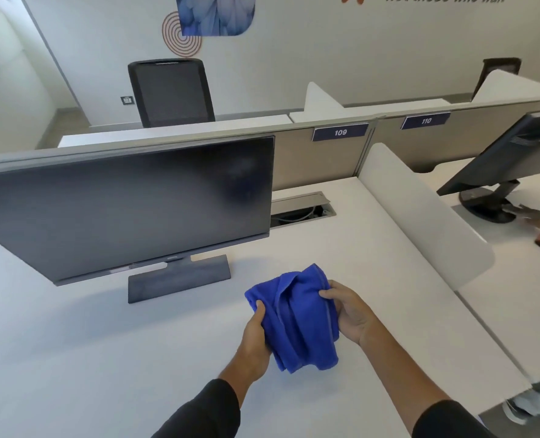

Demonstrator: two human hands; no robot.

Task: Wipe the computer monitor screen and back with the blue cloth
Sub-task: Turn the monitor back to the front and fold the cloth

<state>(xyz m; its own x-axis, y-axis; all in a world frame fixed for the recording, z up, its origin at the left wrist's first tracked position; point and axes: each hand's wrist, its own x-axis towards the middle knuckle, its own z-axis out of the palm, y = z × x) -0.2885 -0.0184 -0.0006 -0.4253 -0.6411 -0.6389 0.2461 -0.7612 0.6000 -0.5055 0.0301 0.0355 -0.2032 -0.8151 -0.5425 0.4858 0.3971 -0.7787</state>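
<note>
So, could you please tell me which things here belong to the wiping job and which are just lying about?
Job: blue cloth, held by left hand and right hand; monitor.

Lying about: second monitor, office chair, desk divider, cable hatch.

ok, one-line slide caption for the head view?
Both hands, left hand and right hand, grip a bunched blue cloth above the white desk, before the dark flat-screen monitor.
</note>
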